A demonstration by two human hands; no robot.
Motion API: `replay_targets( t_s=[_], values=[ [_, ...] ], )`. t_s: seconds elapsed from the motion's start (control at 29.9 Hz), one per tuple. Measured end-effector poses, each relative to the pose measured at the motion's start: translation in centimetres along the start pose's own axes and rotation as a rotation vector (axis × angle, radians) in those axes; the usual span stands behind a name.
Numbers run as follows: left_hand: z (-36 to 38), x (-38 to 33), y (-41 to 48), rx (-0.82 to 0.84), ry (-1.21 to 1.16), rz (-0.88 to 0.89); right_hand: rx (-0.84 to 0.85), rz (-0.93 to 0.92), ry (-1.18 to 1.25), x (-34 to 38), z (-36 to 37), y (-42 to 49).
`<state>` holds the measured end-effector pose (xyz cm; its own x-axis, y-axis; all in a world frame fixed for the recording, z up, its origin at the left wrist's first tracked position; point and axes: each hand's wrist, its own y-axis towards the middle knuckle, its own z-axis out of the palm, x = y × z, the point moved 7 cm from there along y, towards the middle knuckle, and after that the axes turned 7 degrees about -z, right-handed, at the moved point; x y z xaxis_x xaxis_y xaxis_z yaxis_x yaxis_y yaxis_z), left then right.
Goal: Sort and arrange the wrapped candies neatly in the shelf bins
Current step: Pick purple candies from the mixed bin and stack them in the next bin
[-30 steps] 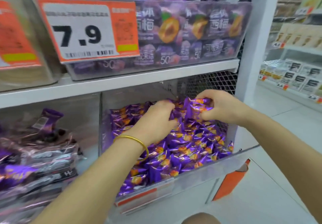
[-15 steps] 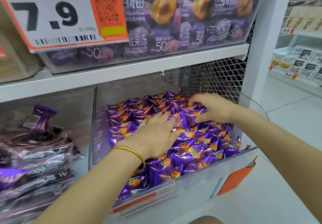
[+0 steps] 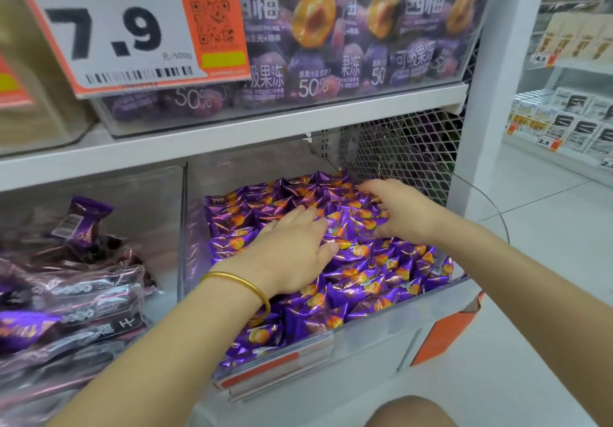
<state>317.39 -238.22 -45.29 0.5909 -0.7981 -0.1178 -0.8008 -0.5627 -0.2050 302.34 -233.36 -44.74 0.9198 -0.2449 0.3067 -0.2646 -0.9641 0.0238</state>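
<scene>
Left hand [image 3: 292,254]: curled and digging into the pile a second ago. Now flat, palm down, fingers straight and close together, pressing on the middle of the heap and holding nothing.
Right hand [image 3: 404,214]: pinching a lifted bunch of wrappers a second ago. Now released, fingers spread and loosely bent over the back right of the heap. Tips blurred, nothing seen held.
Candies [image 3: 381,280]: purple wraps with orange print, all inside the right-hand bin on the lower shelf. Lifted bunch back among the rest. Top flatter than a second ago, back rows close and in line, front ones still jumbled.
Bin [image 3: 381,337]: clear walls, filled close to the front edge. Nothing seen spilt outside.
Bracelet [image 3: 238,280]: gold, on the left wrist, just above the near candies.
Price card [image 3: 132,28]: larger in view than before, from a closer head position rather than any shift on the shelf.
Packs [image 3: 66,294]: dark, in the neighbouring bin to the left, well apart from both hands.
Meaning for task: apparently past picking and dropping, now patting level. Probably late for this bin, with the front rows left to straighten.
Caution: light pressure near the low front wall, to avoid pushing wraps over it.
</scene>
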Motion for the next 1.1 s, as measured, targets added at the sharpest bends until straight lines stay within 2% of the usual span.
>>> replay_targets(
  t_s=[0.17,0.27,0.33,0.43,0.57,0.67,0.77,0.9,0.97,1.1],
  values=[
    [-3.6,0.7,-4.7,-0.243,-0.096,0.067,-0.16,-0.065,-0.134,3.3,-2.2,-2.1],
    [-5.4,2.8,-9.4,-0.458,-0.186,0.104,-0.257,-0.248,-0.081,9.9,-2.7,-3.7],
    [-5.9,5.3,-12.6,-0.592,-0.21,0.088,-0.263,-0.398,-0.037,15.4,-2.6,-4.8],
    [-5.4,10.7,-16.8,-0.677,-0.214,-0.036,-0.181,-0.587,-0.062,22.6,-1.1,-5.3],
    [-4.2,18.5,-21.1,-0.705,-0.177,-0.274,-0.142,-0.682,-0.011,29.6,1.3,-3.1],
    [-4.4,22.4,-24.0,-0.795,-0.159,-0.377,-0.091,-0.606,0.072,33.2,4.1,1.9],
    [-5.1,25.4,-26.0,-0.897,-0.154,-0.44,-0.058,-0.422,0.128,34.7,7.5,8.8],
    [-5.5,27.4,-27.0,-0.96,-0.202,-0.436,0.022,-0.266,0.049,35.0,10.4,13.6],
    [-5.7,27.4,-27.5,-0.989,-0.234,-0.406,-0.031,-0.246,0.064,35.2,10.5,14.1],
    [-6.1,27.8,-28.9,-1.01,-0.303,-0.391,-0.295,-0.105,0.32,33.9,8.4,13.3]
  ],
)
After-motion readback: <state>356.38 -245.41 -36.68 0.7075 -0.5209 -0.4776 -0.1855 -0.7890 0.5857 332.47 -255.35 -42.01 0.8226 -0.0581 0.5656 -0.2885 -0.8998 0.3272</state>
